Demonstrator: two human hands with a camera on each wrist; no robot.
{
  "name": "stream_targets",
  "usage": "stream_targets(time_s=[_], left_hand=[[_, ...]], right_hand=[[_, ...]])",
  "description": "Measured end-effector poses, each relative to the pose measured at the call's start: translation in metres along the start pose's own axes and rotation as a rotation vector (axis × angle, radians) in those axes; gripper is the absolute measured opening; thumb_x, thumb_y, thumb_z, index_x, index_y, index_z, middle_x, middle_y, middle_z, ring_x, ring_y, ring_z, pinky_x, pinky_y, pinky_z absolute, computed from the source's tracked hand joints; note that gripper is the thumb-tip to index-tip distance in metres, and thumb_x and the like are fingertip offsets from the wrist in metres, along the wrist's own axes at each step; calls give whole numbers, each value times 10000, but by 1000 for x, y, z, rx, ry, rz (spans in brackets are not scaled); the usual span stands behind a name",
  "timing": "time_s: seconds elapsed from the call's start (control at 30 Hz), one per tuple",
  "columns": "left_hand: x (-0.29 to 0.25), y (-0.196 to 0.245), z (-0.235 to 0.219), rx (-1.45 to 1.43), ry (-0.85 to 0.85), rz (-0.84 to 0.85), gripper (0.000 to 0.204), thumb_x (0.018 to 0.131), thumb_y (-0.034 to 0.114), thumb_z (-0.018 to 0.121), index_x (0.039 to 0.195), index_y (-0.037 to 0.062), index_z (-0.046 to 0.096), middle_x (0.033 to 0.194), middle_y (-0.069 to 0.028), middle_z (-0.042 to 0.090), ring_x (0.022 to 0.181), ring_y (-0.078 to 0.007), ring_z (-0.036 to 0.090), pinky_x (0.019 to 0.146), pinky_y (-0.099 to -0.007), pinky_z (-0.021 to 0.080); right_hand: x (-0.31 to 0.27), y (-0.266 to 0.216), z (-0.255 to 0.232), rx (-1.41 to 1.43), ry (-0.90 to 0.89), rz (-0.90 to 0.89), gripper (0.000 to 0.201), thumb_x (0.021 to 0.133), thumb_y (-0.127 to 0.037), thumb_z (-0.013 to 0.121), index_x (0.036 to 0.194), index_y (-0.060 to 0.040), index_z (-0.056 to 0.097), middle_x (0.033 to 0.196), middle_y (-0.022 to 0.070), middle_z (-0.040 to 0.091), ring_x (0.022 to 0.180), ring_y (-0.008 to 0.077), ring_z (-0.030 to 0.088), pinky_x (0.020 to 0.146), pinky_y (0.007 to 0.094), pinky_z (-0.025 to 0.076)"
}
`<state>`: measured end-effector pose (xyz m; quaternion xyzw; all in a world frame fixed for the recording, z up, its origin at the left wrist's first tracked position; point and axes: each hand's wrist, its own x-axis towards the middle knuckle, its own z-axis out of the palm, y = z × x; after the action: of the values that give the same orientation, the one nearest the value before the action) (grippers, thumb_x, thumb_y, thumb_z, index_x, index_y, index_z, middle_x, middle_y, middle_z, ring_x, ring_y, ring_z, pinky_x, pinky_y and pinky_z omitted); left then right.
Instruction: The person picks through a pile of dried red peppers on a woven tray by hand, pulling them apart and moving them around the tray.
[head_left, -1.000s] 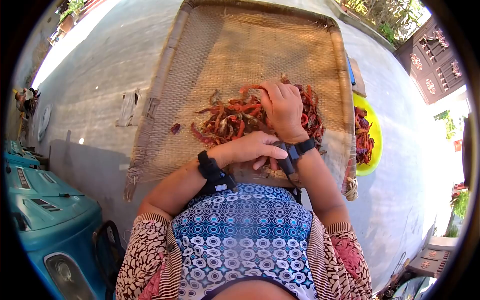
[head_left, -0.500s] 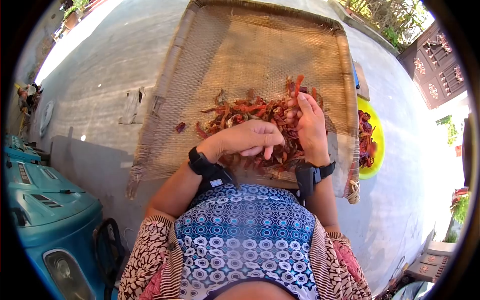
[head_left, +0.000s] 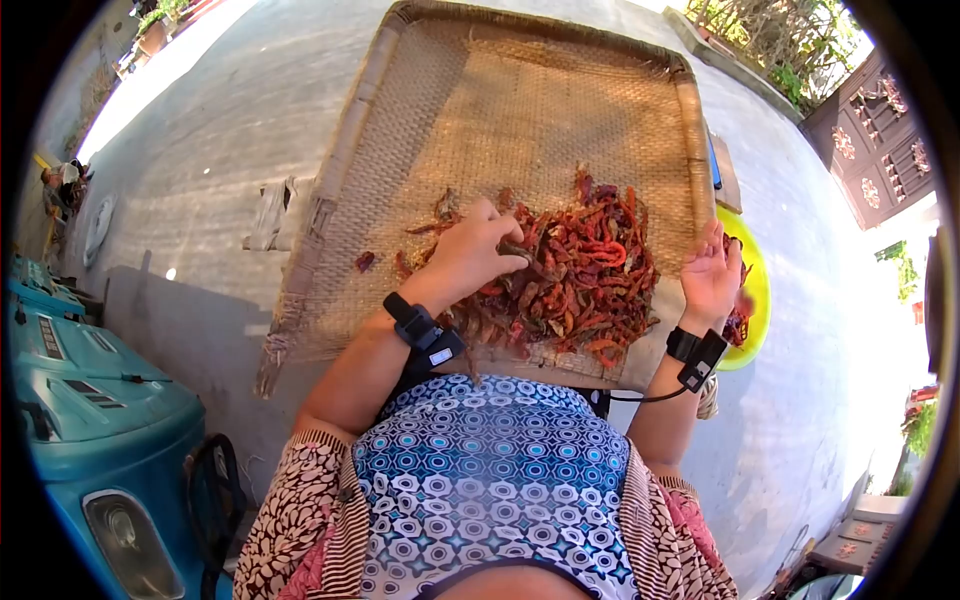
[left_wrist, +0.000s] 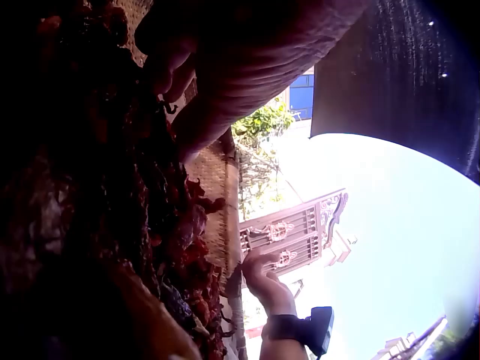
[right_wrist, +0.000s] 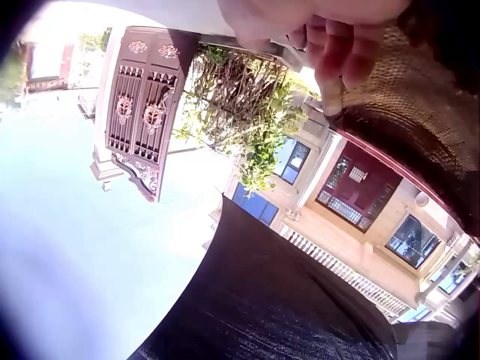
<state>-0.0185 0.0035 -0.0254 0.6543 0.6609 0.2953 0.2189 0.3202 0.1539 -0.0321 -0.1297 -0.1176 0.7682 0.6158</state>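
Note:
A heap of dried red chili peppers (head_left: 580,270) lies on the near part of a woven bamboo tray (head_left: 560,110). My left hand (head_left: 465,255) reaches over the heap's left side, thumb and forefinger apart above dark peppers. In the left wrist view its fingers (left_wrist: 176,79) come down at the peppers, deep in shadow. Beyond the tray's right edge, my right hand (head_left: 710,275) hangs palm up with loosely bent fingers, beside a yellow bowl (head_left: 755,300) that holds more red peppers. No pepper shows in the right hand's fingers (right_wrist: 337,56) in the right wrist view.
One loose pepper piece (head_left: 365,261) lies left of the heap. A blue-green vehicle (head_left: 110,400) stands at the left. Behind the bowl, a board (head_left: 727,175) lies by the tray's edge. A brown gate (head_left: 870,135) stands farther right.
My right hand, which held up a red pepper half a second ago, has swung right to the bowl, and the pepper is out of sight. The left hand has moved slightly left and opened its thumb.

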Motion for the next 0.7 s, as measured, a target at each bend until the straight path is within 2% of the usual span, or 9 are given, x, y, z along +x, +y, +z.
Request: stream_targets(time_s=[0.1, 0.2, 0.23, 0.3, 0.37, 0.4, 0.5, 0.6, 0.7], left_hand=[[0, -6, 5, 7, 6, 47, 182, 826, 191, 734, 961, 103, 649, 1016, -61, 530, 919, -247, 601, 776, -344, 496], [0, -5, 4, -47, 62, 80, 139, 837, 147, 721, 929, 74, 646, 1014, -62, 522, 845, -225, 605, 734, -326, 496], [0, -6, 3, -107, 85, 85, 127, 844, 136, 713, 926, 66, 646, 993, -57, 522, 820, -208, 599, 719, -316, 491], [0, -8, 3, -230, 133, 91, 103, 859, 112, 697, 921, 49, 646, 950, -47, 522, 770, -174, 589, 688, -294, 483], [1, -9, -1, -204, 128, 156, 100, 877, 106, 683, 939, 39, 644, 911, -32, 523, 732, -135, 570, 649, -269, 470], [1, -9, -2, -191, 126, 188, 99, 886, 103, 677, 948, 35, 643, 892, -25, 523, 713, -115, 560, 629, -257, 464], [-3, -6, 0, -495, -8, 110, 106, 920, 132, 655, 976, 43, 647, 825, 6, 542, 654, -72, 535, 574, -231, 441], [-5, -15, 0, -849, -186, -88, 120, 943, 160, 639, 998, 53, 649, 794, 28, 558, 601, -53, 511, 540, -205, 420], [-5, -16, 2, -878, -107, -41, 123, 950, 169, 632, 1014, 67, 653, 746, 47, 569, 570, -46, 496, 532, -193, 410]], right_hand=[[-19, 46, 31, -531, -86, 1, 300, 996, -262, 537, 1200, -47, 574, 1110, 58, 625, 836, 128, 583, 681, 265, 488], [-40, 83, 64, -1092, -225, 114, 260, 966, -215, 596, 1169, -51, 587, 1044, 29, 634, 781, 89, 577, 653, 220, 461], [-49, 93, 78, -1241, -276, 145, 269, 947, -213, 629, 1146, -36, 589, 963, 17, 636, 730, 77, 568, 653, 212, 457], [-55, 111, 78, -1314, -369, 192, 298, 932, -207, 652, 1162, -30, 584, 901, 9, 628, 716, 67, 554, 651, 223, 462], [-57, 125, 76, -1525, -446, 103, 281, 928, -179, 653, 1159, -32, 589, 911, 22, 628, 721, 63, 545, 649, 232, 468], [-59, 133, 74, -1407, -411, 92, 230, 933, -165, 641, 1115, -27, 612, 865, 28, 632, 677, 62, 541, 607, 230, 456], [-59, 138, 73, -1480, -406, 118, 189, 945, -167, 624, 1062, -19, 632, 791, 19, 623, 627, 58, 531, 571, 226, 445], [-58, 139, 72, -1474, -385, 178, 186, 964, -209, 599, 977, -26, 631, 739, 6, 607, 586, 49, 517, 535, 218, 425], [-59, 136, 72, -1483, -351, 215, 209, 975, -236, 582, 938, -34, 624, 724, 1, 597, 558, 47, 505, 508, 212, 408]])
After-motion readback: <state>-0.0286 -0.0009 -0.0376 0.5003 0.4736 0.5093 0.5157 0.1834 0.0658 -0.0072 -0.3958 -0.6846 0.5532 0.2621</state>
